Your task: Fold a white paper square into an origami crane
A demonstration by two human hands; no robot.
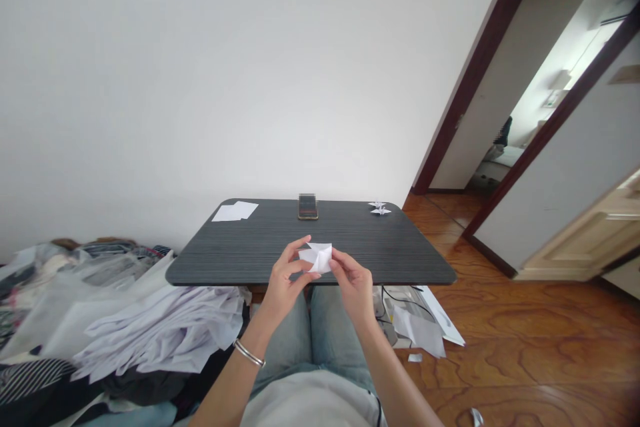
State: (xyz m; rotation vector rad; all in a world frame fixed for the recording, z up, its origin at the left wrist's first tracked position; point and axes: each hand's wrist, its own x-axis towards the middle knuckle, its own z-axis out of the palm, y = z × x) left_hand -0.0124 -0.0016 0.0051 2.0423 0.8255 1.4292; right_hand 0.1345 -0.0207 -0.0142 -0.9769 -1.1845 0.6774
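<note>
One left hand, one right hand, both pinching one folded paper (two paper cranes beyond)

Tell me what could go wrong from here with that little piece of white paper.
The folded white paper is pinched between the left hand and the right hand, so a hard pull might tear or misalign it. If it slipped, it could land among the loose papers and clothes below. The two small paper cranes sit near the far edge of the dark table, where a careless reach might knock them off.
</note>
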